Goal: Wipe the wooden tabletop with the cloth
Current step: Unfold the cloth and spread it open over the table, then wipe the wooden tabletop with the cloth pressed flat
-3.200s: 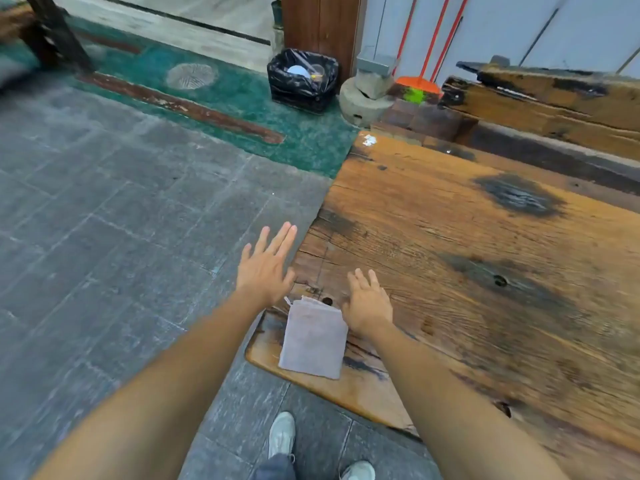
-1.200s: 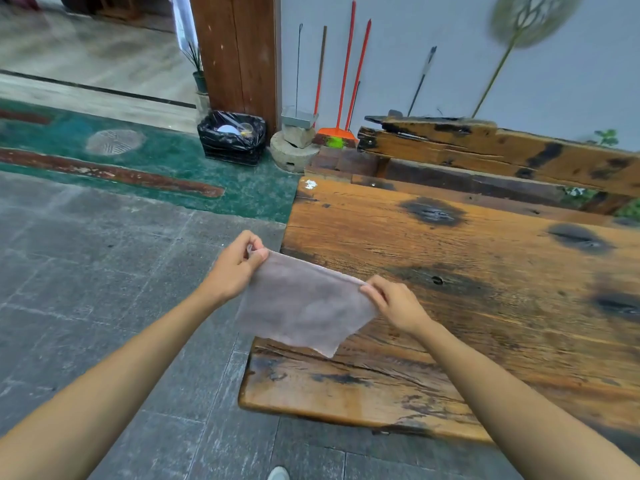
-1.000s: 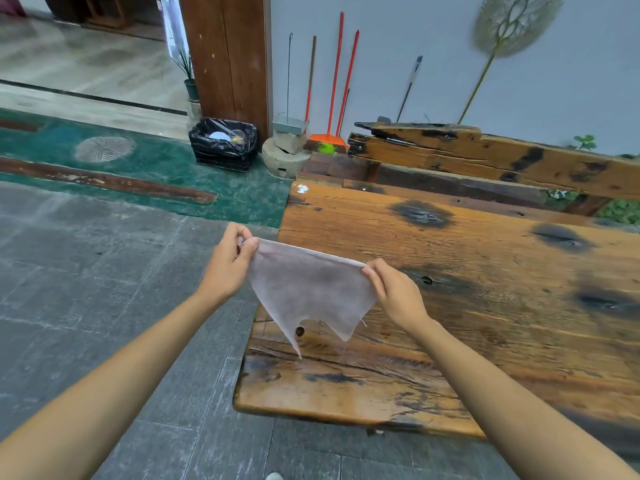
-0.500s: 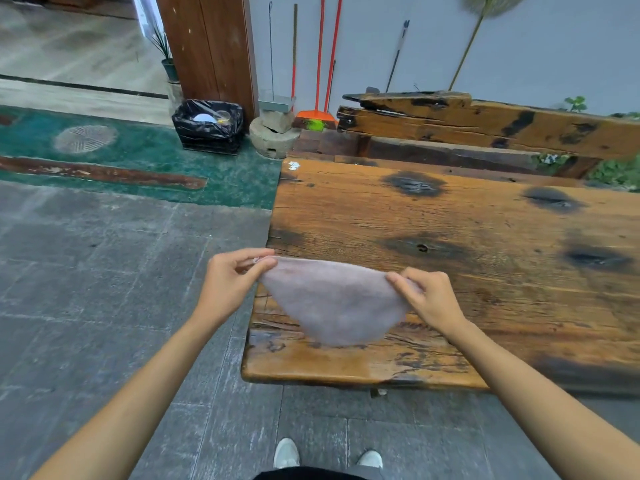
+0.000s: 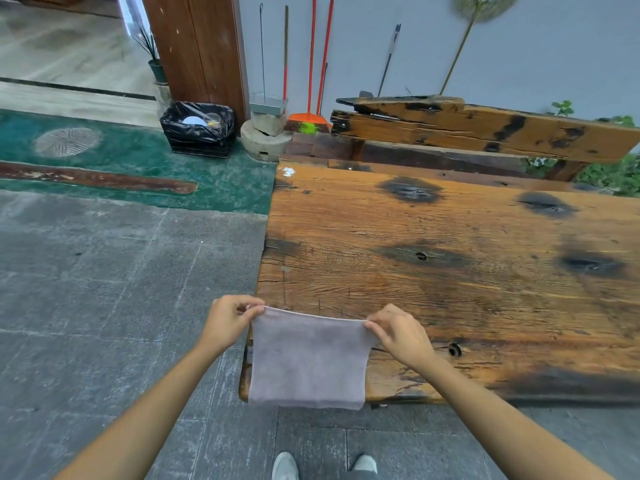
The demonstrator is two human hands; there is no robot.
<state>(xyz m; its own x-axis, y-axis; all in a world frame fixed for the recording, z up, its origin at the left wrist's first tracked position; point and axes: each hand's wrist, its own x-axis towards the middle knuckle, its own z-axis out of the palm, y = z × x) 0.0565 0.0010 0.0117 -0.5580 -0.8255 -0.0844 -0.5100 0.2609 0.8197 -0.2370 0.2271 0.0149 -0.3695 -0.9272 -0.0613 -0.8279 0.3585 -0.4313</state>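
Head view: cloth (image 5: 306,362) hangs as a flat sheet in front of the near left corner of the tabletop (image 5: 450,271), over its edge, not laid down yet. Left hand (image 5: 227,322) pinches the top left corner, right hand (image 5: 398,336) pinches the top right; fingers curled on the hem, top edge pulled taut. Looks thin, light, fully limp, so no stiffness to push with; likely grippy on rough wood. Best hold for wiping: bunch or fold it under a flat palm, not by corners. Long axis hard to call, roughly square; taut hem runs left-right, free edge points straight down toward the floor.
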